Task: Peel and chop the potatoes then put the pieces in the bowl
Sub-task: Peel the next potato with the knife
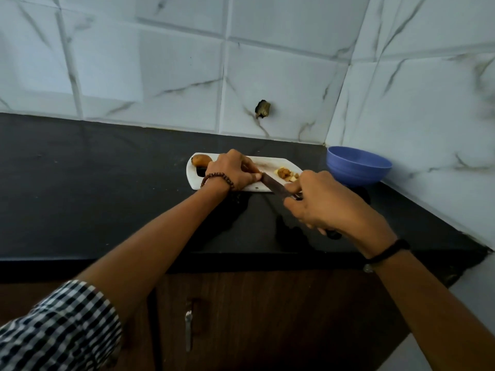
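A white cutting board (270,160) lies on the black counter. An unpeeled brown potato (200,160) sits at the board's left end. A small heap of cut potato pieces and peel (285,174) lies near its right end. My left hand (232,170) is curled over something on the board's middle; what it holds is hidden under the fingers. My right hand (328,204) grips the dark handle of a knife (273,184), whose blade points left and meets the left fingertips. A blue bowl (357,165) stands to the right of the board.
The black counter (107,196) runs left and ends at a tiled corner on the right, just behind the bowl. A tiled wall stands behind the board. Below the counter's front edge is a wooden cabinet door with a metal handle (188,330).
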Tool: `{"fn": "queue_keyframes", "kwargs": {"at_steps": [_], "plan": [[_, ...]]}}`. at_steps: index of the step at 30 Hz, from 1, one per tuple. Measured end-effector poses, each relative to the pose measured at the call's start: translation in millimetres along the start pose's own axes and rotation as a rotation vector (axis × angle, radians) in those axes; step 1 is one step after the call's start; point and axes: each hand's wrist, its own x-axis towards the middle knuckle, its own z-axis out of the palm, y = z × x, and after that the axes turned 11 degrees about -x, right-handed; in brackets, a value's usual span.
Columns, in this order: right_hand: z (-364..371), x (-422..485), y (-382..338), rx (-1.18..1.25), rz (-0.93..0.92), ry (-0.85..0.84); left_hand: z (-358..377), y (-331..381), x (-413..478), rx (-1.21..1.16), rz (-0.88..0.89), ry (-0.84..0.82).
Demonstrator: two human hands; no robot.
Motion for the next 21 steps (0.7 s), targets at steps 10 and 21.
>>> {"fn": "queue_keyframes", "kwargs": {"at_steps": [10,21], "plan": [[-12,1,19,0.217,0.027,0.072,-3,4,-3,0.059,0.021,-0.046],[26,78,5,0.520,0.197,0.236,-4,4,-3,0.209,0.015,0.058]]}}
